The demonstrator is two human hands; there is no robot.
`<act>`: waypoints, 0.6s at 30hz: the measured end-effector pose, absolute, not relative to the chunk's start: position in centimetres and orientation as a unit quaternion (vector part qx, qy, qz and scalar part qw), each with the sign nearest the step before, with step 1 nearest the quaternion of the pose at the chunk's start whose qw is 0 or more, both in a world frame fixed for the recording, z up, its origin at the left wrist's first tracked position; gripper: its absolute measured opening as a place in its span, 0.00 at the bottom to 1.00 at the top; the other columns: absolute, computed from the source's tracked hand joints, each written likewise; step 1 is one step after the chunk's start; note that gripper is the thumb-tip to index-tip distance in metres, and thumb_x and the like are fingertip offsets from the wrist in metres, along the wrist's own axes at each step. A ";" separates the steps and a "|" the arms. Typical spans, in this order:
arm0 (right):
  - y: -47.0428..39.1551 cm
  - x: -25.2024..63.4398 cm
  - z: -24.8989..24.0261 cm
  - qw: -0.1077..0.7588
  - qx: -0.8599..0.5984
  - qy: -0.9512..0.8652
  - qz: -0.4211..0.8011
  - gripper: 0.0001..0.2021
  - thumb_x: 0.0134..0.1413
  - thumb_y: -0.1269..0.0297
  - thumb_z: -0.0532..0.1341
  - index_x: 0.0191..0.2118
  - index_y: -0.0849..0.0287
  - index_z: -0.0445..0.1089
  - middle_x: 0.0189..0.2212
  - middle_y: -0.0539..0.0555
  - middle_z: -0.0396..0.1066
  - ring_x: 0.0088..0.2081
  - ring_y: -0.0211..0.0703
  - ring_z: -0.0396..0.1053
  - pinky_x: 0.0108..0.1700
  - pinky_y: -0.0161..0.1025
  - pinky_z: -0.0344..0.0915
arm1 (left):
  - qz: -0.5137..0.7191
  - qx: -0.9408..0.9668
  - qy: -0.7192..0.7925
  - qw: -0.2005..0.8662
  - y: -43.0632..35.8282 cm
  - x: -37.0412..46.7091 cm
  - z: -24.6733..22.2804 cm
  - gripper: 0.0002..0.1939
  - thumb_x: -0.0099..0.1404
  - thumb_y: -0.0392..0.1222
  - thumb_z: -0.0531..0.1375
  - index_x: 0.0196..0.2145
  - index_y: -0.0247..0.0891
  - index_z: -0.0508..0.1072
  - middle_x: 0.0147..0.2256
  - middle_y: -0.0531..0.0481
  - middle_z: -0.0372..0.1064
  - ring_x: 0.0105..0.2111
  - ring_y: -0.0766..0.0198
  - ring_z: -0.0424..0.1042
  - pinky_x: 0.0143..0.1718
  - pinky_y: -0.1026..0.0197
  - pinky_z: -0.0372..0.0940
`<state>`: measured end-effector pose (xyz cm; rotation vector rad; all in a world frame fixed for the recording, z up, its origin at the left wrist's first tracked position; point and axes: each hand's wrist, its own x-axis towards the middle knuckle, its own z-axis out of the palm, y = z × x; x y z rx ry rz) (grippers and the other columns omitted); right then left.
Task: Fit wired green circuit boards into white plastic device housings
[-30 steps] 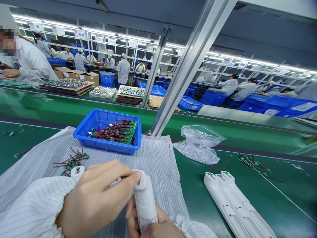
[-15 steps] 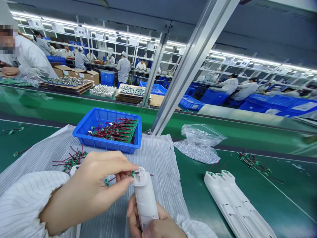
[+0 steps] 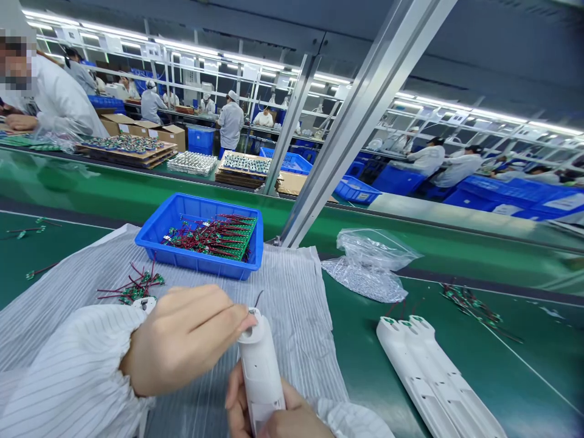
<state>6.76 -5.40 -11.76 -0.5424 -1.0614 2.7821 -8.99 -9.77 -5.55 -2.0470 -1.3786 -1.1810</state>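
Observation:
My right hand (image 3: 292,417) is wrapped round the lower part of a white plastic housing (image 3: 261,374), a long rounded shell held nearly upright. At its top end my left hand (image 3: 187,340) is closed, thumb and fingertips pressed into the round opening. The small circuit board between those fingertips is hidden by them now. A thin dark wire (image 3: 259,298) sticks up behind the housing's top. Left of my left hand lies a pile of small green circuit boards with red and black wires (image 3: 139,287), beside the end of another white part (image 3: 146,304), mostly covered by my sleeve.
A blue bin (image 3: 196,263) of wired boards stands on the foam sheet (image 3: 296,304). To the right are a clear plastic bag (image 3: 365,277), several white housings side by side (image 3: 438,377) and loose wired boards (image 3: 477,310). A metal post (image 3: 337,146) rises behind. A co-worker (image 3: 68,97) leans in at far left.
My left hand has turned over and moved onto the housing's top; the green board seen in its pinch is now covered. The wire that stuck out rightward now points up.

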 end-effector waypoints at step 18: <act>-5.6 7.6 -12.9 0.095 -0.250 -0.446 0.854 0.17 0.29 0.67 0.60 0.34 0.62 0.64 0.15 0.45 0.58 0.17 0.29 0.50 0.21 0.32 0.44 | -0.472 -0.661 -0.558 -0.170 -9.0 -9.9 -3.6 0.09 0.45 0.35 0.65 0.17 0.35 0.66 0.13 0.60 0.61 0.14 0.75 0.61 0.15 0.75 0.57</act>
